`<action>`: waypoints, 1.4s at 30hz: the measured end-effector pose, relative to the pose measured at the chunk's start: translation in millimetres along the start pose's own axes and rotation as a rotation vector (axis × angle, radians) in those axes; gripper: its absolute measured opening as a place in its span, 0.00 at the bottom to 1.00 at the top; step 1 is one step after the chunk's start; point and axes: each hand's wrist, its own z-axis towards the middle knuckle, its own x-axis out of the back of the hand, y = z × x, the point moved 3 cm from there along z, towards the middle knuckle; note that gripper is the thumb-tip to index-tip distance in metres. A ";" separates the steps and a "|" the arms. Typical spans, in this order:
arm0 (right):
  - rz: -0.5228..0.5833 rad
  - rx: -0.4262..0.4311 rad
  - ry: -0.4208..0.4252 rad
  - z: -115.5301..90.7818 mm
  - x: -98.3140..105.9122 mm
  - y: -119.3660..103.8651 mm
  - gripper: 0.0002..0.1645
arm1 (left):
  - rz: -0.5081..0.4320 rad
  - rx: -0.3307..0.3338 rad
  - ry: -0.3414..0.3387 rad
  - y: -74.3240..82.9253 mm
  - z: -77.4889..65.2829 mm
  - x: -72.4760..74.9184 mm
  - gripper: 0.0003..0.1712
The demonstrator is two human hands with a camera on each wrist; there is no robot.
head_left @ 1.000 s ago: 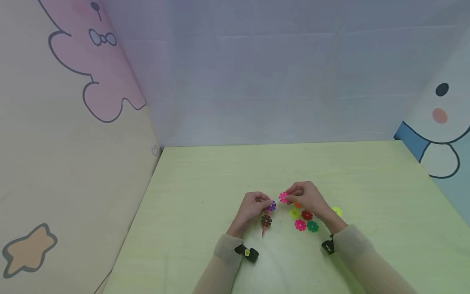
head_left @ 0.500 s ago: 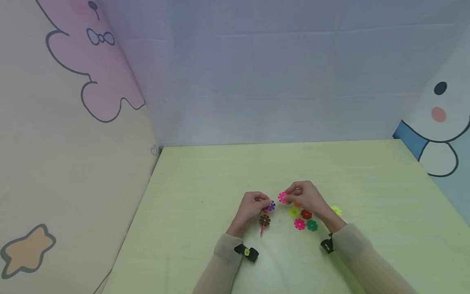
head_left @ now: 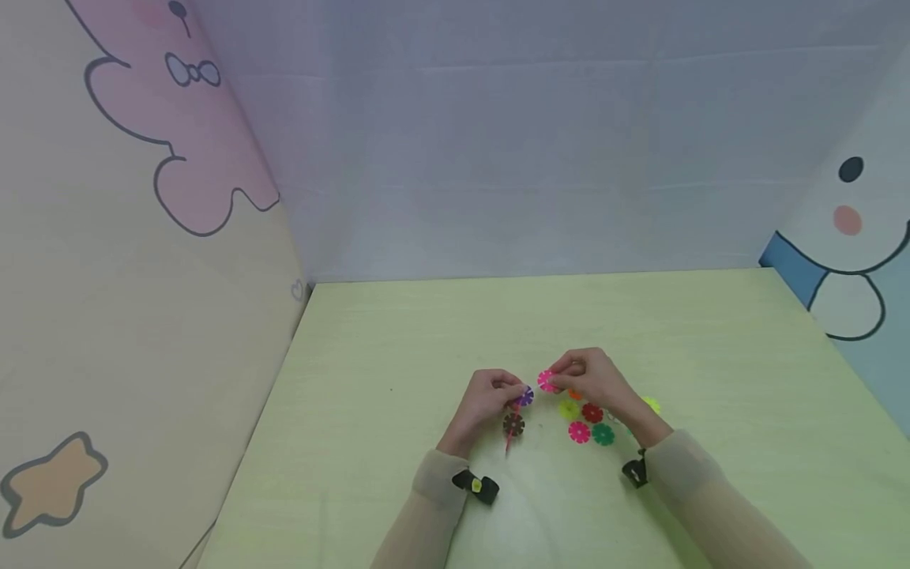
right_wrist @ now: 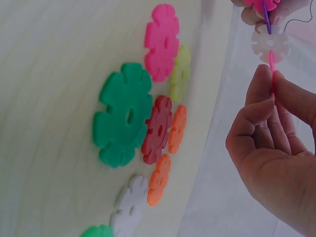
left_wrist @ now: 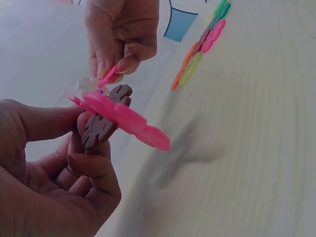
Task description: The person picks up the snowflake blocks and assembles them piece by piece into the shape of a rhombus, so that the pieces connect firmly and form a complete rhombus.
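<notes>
Purple disc point(head_left: 528, 397) — the left hand point(head_left: 487, 397) pinches it. The right hand point(head_left: 596, 378) pinches a pink disc point(head_left: 545, 380), well short of the desk's far edge point(head_left: 498, 281).

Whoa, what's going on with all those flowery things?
Somebody seems to be slotting flowery pieces together. The left hand holds a joined bunch with a purple disc, a brown disc and a pink disc. The right hand pinches another pink disc at the edge of a white disc between the hands. More pieces, like a green disc, lie on the table.
</notes>
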 end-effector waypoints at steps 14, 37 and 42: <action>0.020 0.040 -0.025 0.2 1.4 -2.3 0.12 | -0.034 -0.005 -0.056 -2.3 0.4 3.7 0.07; 0.029 0.084 -0.080 1.8 -12.7 -8.1 0.09 | 0.065 -0.041 -0.062 -3.5 1.2 0.1 0.09; -0.022 0.084 -0.081 1.5 -12.0 -8.6 0.12 | 0.069 -0.046 -0.058 -3.6 0.5 -0.4 0.09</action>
